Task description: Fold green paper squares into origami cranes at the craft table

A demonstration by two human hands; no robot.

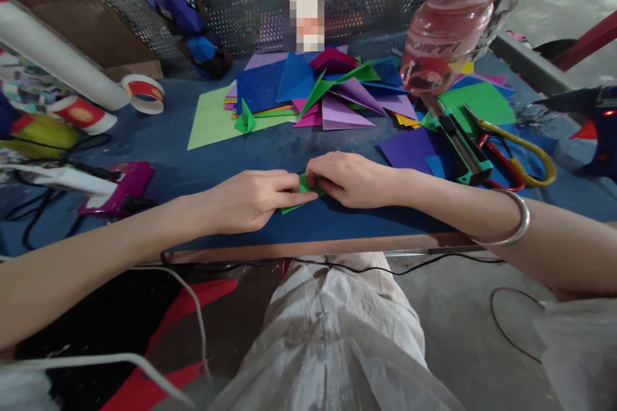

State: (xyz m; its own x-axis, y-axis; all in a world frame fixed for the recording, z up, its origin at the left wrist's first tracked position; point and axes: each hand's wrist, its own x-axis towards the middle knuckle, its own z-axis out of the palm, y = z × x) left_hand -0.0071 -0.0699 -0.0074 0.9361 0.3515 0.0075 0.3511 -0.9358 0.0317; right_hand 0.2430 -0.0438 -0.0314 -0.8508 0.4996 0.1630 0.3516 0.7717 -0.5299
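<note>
Near the table's front edge, a small piece of folded green paper [303, 185] lies flat under both hands and is partly covered by them. My left hand [255, 200] presses on its left side with fingers together, the index finger stretched along the paper. From the right, the curled fingers of my right hand [348, 178] pinch or press its other end. Just beyond stand a small green folded paper piece [245, 119] on a light green sheet [205, 122], and a pile of coloured, partly folded papers [347, 106].
To the right lie a utility knife [457, 141], yellow-handled scissors [533, 160] and a pink sports bottle [448, 32]; a glue gun [598, 122] is at the far right. At left are a power strip [116, 189] with cables, a tape roll [143, 94] and a white tube [62, 51].
</note>
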